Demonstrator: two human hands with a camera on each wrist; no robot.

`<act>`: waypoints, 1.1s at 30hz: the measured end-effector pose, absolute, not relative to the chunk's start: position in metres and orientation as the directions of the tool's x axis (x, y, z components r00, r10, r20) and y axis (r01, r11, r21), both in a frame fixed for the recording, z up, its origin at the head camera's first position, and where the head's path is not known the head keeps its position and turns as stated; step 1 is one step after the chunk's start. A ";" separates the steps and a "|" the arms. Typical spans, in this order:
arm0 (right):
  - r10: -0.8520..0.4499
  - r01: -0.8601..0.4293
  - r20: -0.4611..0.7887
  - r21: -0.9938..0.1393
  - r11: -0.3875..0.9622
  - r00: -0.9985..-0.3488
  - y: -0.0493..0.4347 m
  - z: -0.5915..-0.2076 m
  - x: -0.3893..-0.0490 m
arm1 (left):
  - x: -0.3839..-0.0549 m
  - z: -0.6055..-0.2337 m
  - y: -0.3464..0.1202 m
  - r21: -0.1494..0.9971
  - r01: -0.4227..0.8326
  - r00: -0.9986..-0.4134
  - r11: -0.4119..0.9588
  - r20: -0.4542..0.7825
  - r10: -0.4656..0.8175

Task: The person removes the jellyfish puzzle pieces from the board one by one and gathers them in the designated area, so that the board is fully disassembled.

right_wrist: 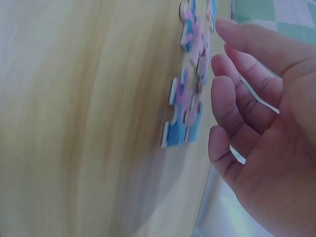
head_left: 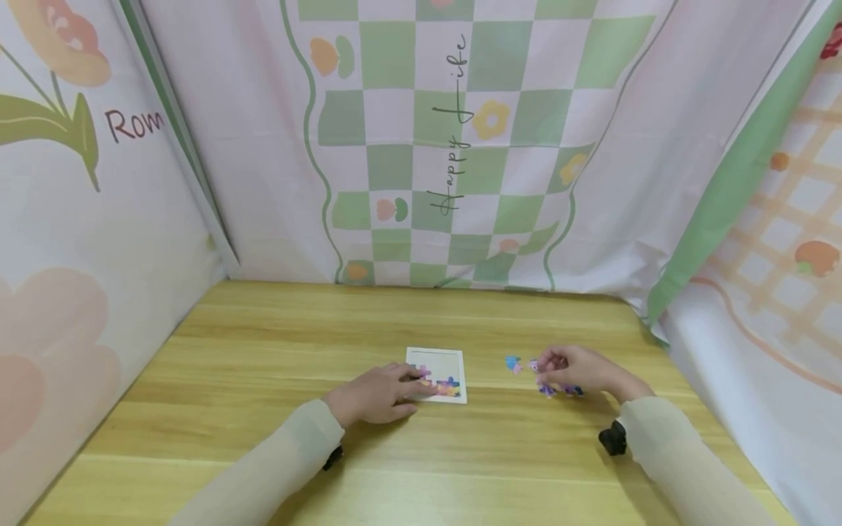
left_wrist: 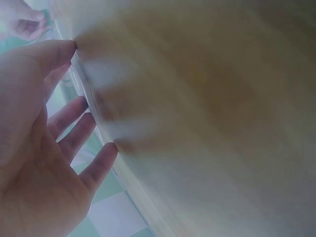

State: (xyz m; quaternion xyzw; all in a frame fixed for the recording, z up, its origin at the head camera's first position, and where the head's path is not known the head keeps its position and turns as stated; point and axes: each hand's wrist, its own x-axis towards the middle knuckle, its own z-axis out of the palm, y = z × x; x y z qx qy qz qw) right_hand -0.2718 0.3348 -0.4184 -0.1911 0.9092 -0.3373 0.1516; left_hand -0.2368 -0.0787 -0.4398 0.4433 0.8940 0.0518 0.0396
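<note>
A white square puzzle tray [head_left: 437, 352] lies on the table, with colourful joined jigsaw pieces [head_left: 450, 387] along its near side and left edge. My left hand [head_left: 378, 394] rests over the tray's left part with fingers spread, and its fingertips touch down in the left wrist view. To the right, my right hand [head_left: 579, 369] hovers over loose jigsaw pieces [right_wrist: 185, 106], its fingers loosely bent. Nothing shows between its thumb and fingers in the right wrist view. A blue and pink piece [head_left: 513, 364] lies left of that hand, which partly hides the others.
The wooden table [head_left: 460, 467] runs back to a hanging cloth [head_left: 388, 117] with green checks. Printed cloths also hang at the left [head_left: 99, 241] and right [head_left: 789, 219]. A small black device [head_left: 613, 438] sits at the right wrist.
</note>
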 end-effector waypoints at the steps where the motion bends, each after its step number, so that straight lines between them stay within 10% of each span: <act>1: -0.447 -0.247 -0.146 -0.665 0.704 -0.882 0.333 -0.418 -0.272 | -0.236 -0.440 -0.079 0.128 0.788 -0.604 0.602 -0.025 0.796; 33: -0.635 -0.468 -0.083 -0.603 0.645 -0.768 0.209 -0.417 -0.291 | -0.237 -0.442 -0.085 0.206 0.789 -0.594 0.579 0.014 0.804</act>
